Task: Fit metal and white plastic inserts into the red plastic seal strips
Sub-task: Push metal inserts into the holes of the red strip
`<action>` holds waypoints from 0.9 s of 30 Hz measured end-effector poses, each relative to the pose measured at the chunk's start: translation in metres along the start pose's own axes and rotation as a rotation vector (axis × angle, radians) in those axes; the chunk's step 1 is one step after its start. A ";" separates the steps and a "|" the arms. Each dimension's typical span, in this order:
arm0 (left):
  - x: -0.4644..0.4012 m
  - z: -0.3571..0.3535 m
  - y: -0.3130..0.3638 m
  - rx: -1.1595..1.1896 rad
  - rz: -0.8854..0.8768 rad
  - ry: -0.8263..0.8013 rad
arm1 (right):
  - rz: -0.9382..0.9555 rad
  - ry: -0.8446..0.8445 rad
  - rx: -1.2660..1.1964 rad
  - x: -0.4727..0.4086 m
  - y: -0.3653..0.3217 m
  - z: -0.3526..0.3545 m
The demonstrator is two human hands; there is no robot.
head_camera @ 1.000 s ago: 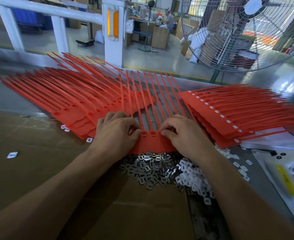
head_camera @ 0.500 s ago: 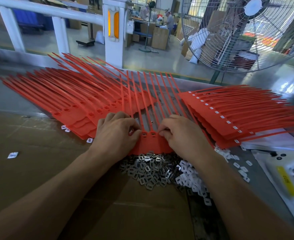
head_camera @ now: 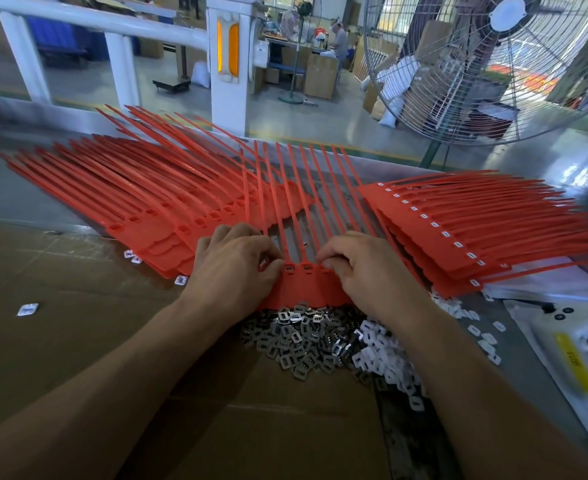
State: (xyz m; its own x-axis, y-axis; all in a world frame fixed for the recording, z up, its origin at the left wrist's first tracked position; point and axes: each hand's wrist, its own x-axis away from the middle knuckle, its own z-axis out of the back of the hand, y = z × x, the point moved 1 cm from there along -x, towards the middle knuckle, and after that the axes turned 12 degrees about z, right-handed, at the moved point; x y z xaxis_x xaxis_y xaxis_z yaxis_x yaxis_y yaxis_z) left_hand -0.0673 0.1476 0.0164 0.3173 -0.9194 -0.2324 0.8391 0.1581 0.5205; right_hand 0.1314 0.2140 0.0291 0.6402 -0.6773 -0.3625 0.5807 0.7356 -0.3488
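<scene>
While both hands stay put, left hand point(head_camera: 237, 268) and right hand point(head_camera: 361, 268) still pinch the red strip point(head_camera: 306, 285).

The two hands, left hand point(head_camera: 232, 268) and right hand point(head_camera: 368, 271), are resting on a row of seal strips point(head_camera: 306, 285) in the middle of the table point(head_camera: 15, 202). Just in front, a pile of metal inserts point(head_camera: 303, 341) is lying, with plastic inserts point(head_camera: 386, 362) to its right. More strips are lying in a stack on the left point(head_camera: 140, 202) and a stack on the right point(head_camera: 476, 223). A fan point(head_camera: 493, 64) is standing behind.

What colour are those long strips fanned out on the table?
Red seal strips, clearest in the head view.
</scene>
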 end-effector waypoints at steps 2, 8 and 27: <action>0.000 0.000 0.000 -0.004 0.005 0.005 | -0.021 0.013 -0.036 0.000 0.000 -0.002; 0.000 -0.001 0.000 -0.004 0.000 0.009 | -0.064 0.033 -0.079 -0.002 0.004 -0.003; -0.001 -0.002 -0.003 0.004 -0.011 0.005 | -0.130 0.000 -0.066 0.010 0.001 0.007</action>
State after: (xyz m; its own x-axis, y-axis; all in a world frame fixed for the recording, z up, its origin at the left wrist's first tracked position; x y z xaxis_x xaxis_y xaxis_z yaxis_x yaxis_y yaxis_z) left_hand -0.0690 0.1484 0.0140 0.3103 -0.9194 -0.2418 0.8408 0.1468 0.5211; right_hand 0.1419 0.2084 0.0312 0.5618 -0.7670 -0.3100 0.6247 0.6390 -0.4488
